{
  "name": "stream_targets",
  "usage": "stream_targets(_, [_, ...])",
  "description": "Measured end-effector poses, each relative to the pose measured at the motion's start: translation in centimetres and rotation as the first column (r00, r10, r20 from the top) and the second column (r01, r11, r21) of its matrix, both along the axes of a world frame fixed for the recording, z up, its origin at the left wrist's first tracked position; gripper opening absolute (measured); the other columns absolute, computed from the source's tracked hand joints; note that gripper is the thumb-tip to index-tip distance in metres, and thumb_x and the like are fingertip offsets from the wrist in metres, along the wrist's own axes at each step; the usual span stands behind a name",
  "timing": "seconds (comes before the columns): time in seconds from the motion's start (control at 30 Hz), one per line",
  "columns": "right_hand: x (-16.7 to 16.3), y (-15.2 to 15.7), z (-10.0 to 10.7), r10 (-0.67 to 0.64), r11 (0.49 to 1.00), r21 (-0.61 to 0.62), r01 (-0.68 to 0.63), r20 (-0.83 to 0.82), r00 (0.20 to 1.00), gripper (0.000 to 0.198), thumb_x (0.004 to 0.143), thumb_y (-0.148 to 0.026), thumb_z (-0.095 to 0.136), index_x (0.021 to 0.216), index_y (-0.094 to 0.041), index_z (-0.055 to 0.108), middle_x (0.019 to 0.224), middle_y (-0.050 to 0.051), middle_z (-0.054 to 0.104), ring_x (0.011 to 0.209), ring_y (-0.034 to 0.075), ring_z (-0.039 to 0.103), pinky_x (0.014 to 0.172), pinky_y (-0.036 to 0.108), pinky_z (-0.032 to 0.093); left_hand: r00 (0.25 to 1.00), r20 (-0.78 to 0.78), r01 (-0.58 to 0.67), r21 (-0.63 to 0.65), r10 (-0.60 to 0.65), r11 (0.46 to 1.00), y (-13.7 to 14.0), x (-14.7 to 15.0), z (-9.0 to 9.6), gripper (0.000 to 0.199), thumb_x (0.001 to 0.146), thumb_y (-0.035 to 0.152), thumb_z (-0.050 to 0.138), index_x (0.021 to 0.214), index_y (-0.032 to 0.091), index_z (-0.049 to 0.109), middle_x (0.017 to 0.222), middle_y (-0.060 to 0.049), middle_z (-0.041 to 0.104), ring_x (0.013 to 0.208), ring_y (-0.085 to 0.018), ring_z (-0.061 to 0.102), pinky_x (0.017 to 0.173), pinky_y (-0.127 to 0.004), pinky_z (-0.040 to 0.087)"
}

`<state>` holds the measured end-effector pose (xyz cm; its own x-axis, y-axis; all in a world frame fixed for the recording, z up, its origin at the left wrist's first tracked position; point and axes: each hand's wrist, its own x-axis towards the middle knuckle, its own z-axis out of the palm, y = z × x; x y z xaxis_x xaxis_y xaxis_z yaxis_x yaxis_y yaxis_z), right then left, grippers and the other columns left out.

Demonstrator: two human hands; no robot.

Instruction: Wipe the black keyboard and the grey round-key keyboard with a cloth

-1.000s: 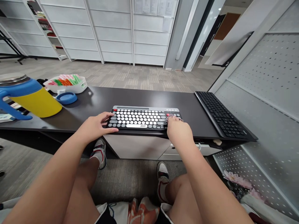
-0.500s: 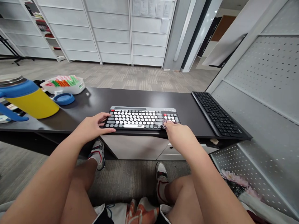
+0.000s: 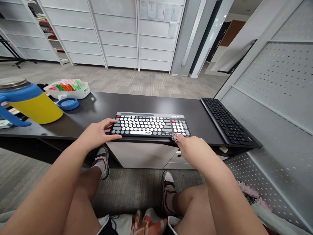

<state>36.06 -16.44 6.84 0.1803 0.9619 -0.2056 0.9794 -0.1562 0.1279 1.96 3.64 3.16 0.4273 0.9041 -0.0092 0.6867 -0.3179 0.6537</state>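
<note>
A grey and black keyboard (image 3: pixel 141 125) with round white keys and two red ones lies flat near the front edge of the dark desk. Around its left end, my left hand (image 3: pixel 101 131) grips it, thumb along the front edge and fingers at the side. My right hand (image 3: pixel 193 146) pinches a small crumpled striped cloth (image 3: pixel 174 137) at the keyboard's lower right, by the number keys. Most of the cloth is hidden under my fingers.
On the desk (image 3: pixel 97 111) at left stand a yellow and blue mug (image 3: pixel 40 106), a blue lid (image 3: pixel 67 104) and a white basket (image 3: pixel 81 93) of colourful items. A black keyboard (image 3: pixel 227 120) lies at right beside a perforated panel (image 3: pixel 276 78). Drawers (image 3: pixel 139 153) sit below.
My right hand has moved slightly toward me and to the right with the cloth, down to the keyboard's front edge. My left hand keeps its hold on the keyboard.
</note>
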Motion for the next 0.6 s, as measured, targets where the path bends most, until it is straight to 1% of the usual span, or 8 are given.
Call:
stream_targets(0.1, [1.0, -0.4, 0.1, -0.046, 0.998, 0.04, 0.05, -0.108, 0.993, 0.034, 0.109, -0.028, 0.04, 0.119, -0.023, 0.072, 0.081, 0.007, 0.074, 0.071, 0.024, 0.067, 0.059, 0.031, 0.031, 1.0, -0.018, -0.002, -0.007, 0.002, 1.0, 0.2, 0.0, -0.1, 0.087, 0.061, 0.071, 0.091, 0.137, 0.037, 0.064, 0.142, -0.004, 0.072, 0.129, -0.036, 0.07, 0.118, -0.049, 0.053])
stream_targets(0.2, [3.3, -0.7, -0.1, -0.077, 0.967, 0.205, 0.148, -0.319, 0.944, 0.037, 0.109, -0.039, 0.039, 0.098, -0.025, 0.072, 0.073, 0.004, 0.07, 0.063, 0.021, 0.061, 0.058, 0.031, 0.033, 1.0, -0.025, 0.002, -0.003, -0.002, 1.0, 0.3, -0.1, -0.1, 0.087, 0.06, 0.072, 0.091, 0.136, 0.038, 0.065, 0.141, -0.004, 0.072, 0.13, -0.037, 0.069, 0.119, -0.05, 0.053])
stream_targets(0.27, [5.2, -0.7, -0.5, -0.13, 0.89, 0.357, 0.284, -0.398, 0.908, 0.039, 0.109, -0.045, 0.039, 0.102, -0.025, 0.072, 0.071, 0.003, 0.069, 0.061, 0.021, 0.059, 0.059, 0.031, 0.035, 1.0, -0.019, 0.0, -0.004, 0.0, 1.0, 0.2, -0.1, -0.1, 0.086, 0.061, 0.072, 0.091, 0.136, 0.038, 0.064, 0.142, -0.004, 0.072, 0.13, -0.037, 0.069, 0.119, -0.05, 0.052])
stream_targets(0.33, [6.7, -0.5, -0.9, -0.239, 0.76, 0.49, 0.428, -0.402, 0.884, 0.044, 0.109, -0.047, 0.036, 0.113, -0.024, 0.073, 0.072, 0.006, 0.069, 0.063, 0.024, 0.059, 0.061, 0.033, 0.037, 1.0, -0.013, -0.006, -0.013, 0.005, 1.0, 0.1, -0.2, -0.1, 0.086, 0.062, 0.072, 0.09, 0.136, 0.038, 0.064, 0.143, -0.004, 0.071, 0.131, -0.037, 0.068, 0.12, -0.05, 0.052])
stream_targets(0.4, [7.8, 0.0, -1.6, -0.349, 0.651, 0.565, 0.508, -0.371, 0.86, 0.051, 0.109, -0.047, 0.032, 0.124, -0.021, 0.073, 0.075, 0.01, 0.071, 0.066, 0.027, 0.061, 0.063, 0.035, 0.039, 1.0, -0.006, -0.012, -0.024, 0.012, 1.0, 0.0, -0.2, -0.1, 0.086, 0.062, 0.072, 0.09, 0.136, 0.038, 0.064, 0.145, -0.004, 0.07, 0.131, -0.037, 0.068, 0.12, -0.05, 0.052])
stream_targets(0.43, [8.1, 0.4, -2.0, -0.38, 0.626, 0.581, 0.52, -0.354, 0.854, 0.053, 0.108, -0.046, 0.031, 0.129, -0.02, 0.072, 0.078, 0.013, 0.072, 0.069, 0.029, 0.064, 0.065, 0.036, 0.04, 1.0, -0.004, -0.015, -0.029, 0.015, 0.999, 0.0, -0.1, 0.0, 0.086, 0.062, 0.072, 0.091, 0.135, 0.038, 0.064, 0.145, -0.003, 0.069, 0.131, -0.037, 0.068, 0.12, -0.05, 0.052])
stream_targets(0.5, [8.3, 1.4, -3.0, -0.39, 0.632, 0.584, 0.509, -0.327, 0.861, 0.054, 0.108, -0.043, 0.032, 0.137, -0.019, 0.069, 0.086, 0.015, 0.076, 0.076, 0.031, 0.069, 0.069, 0.038, 0.044, 1.0, -0.002, -0.014, -0.033, 0.014, 0.999, 0.0, -0.1, 0.0, 0.086, 0.061, 0.071, 0.091, 0.135, 0.038, 0.064, 0.145, -0.004, 0.069, 0.13, -0.037, 0.069, 0.119, -0.052, 0.052])
stream_targets(0.6, [7.8, 3.2, -4.6, -0.297, 0.744, 0.528, 0.409, -0.287, 0.911, 0.05, 0.108, -0.038, 0.035, 0.146, -0.022, 0.065, 0.109, 0.015, 0.081, 0.092, 0.031, 0.075, 0.079, 0.039, 0.052, 1.0, -0.004, -0.015, -0.03, 0.015, 0.999, 0.2, 0.0, -0.1, 0.086, 0.06, 0.071, 0.092, 0.135, 0.038, 0.065, 0.145, -0.004, 0.07, 0.128, -0.038, 0.07, 0.118, -0.053, 0.053])
